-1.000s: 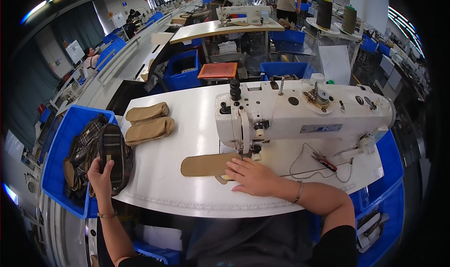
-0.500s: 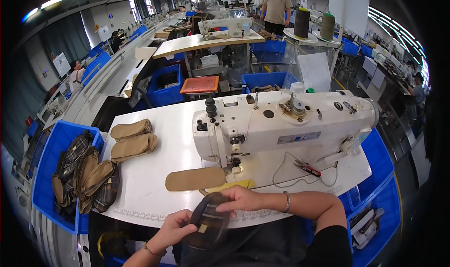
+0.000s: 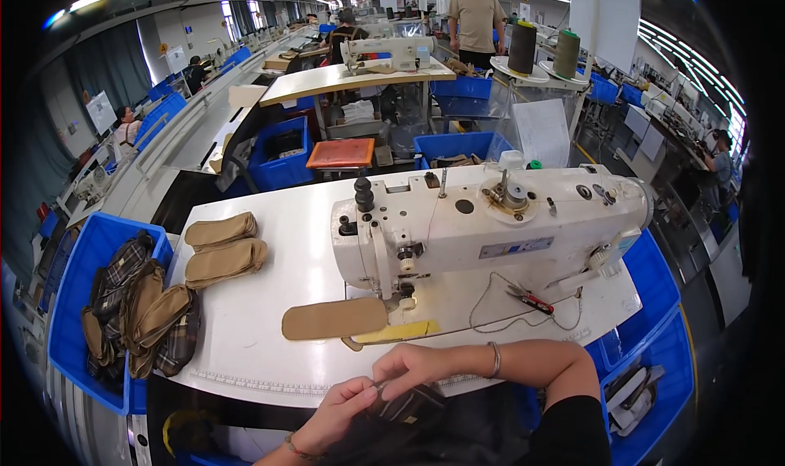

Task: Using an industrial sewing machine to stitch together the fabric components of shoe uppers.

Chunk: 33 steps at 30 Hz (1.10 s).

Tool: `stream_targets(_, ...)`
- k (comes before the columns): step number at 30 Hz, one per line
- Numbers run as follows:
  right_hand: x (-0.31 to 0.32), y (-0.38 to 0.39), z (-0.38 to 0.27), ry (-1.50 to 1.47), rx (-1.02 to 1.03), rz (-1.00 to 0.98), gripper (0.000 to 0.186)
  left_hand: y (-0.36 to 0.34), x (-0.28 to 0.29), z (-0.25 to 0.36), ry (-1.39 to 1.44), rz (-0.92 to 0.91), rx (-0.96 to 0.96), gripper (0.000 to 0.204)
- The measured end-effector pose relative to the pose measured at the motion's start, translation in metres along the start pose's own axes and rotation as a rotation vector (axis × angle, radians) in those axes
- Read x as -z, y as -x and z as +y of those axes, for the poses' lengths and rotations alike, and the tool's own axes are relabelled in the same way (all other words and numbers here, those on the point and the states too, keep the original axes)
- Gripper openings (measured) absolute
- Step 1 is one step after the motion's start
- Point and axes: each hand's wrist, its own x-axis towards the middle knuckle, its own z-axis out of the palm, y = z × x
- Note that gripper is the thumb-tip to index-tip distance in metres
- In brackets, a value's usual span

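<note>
Both hands meet at the table's front edge, pinching a dark plaid fabric piece [image 3: 415,407]. My left hand [image 3: 347,406] has thumb and fingers together at its upper left end. My right hand [image 3: 413,368] grips the same end from above, knuckles bent; the fingers partly hide the fabric. Just beyond them, a flat tan oval fabric piece [image 3: 334,319] lies beside the needle area of a white sewing machine [image 3: 458,225]. A yellow strip [image 3: 409,332] rests on the table right of the oval.
Two stacks of tan pieces [image 3: 225,262] lie on the white table [image 3: 245,327]. At left, a blue bin [image 3: 64,319] holds plaid and tan pieces. Red-handled thread snips [image 3: 536,303] and a chain lie under the machine arm. Another blue bin [image 3: 675,409] stands at right.
The plaid piece has been turned and lowered, showing less of its face. My left hand has moved right, up against my right hand. The view has shifted slightly.
</note>
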Motion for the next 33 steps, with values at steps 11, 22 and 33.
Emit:
stream_targets(11,0.015,0.001,0.009,-0.149,-0.101,-0.042,0.012,0.001,-0.017,-0.009,-0.187,0.1,-0.208,0.019)
stream_targets(22,0.017,0.007,0.005,-0.281,-0.091,0.187,0.017,0.014,0.018,0.024,0.378,0.485,-0.507,0.028)
stream_targets(33,0.018,0.005,0.001,-0.013,-0.061,0.178,0.028,0.019,0.009,0.012,0.084,0.134,0.024,0.018)
